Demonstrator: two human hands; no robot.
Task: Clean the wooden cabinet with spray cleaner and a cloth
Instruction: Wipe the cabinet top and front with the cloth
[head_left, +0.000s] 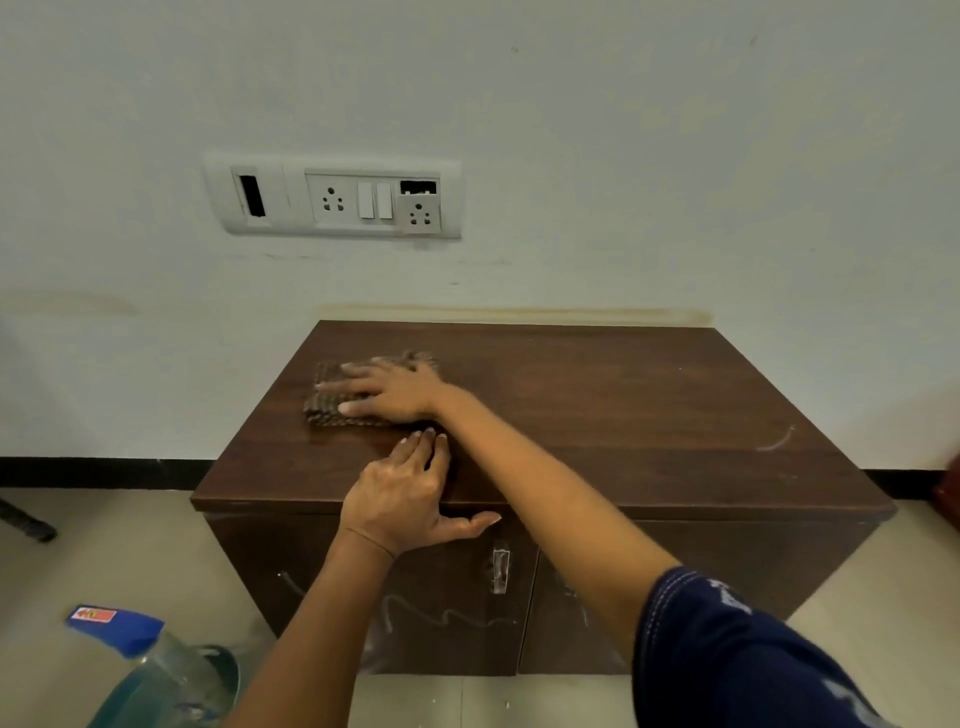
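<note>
At the bottom left, beside your arm, the spray cleaner bottle (156, 660) stands on the floor, out of hand. On the cabinet doors (441, 597) pale scribbles remain, so I judge the front unwiped. Your left hand (405, 499) braces open over the front edge of the wooden cabinet (623, 415), gripping nothing. Farther back, your right hand (387, 389) presses flat, fingers spread, on the cloth (324, 410) at the top's left rear; a pale mark (776, 441) at the right is yet to go.

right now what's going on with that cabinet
A person is wiping the top of the wooden cabinet. The right hand presses flat on a folded cloth near the back left corner, while the left hand braces on the front edge. The spray bottle sits low at the left, unheld.
</note>
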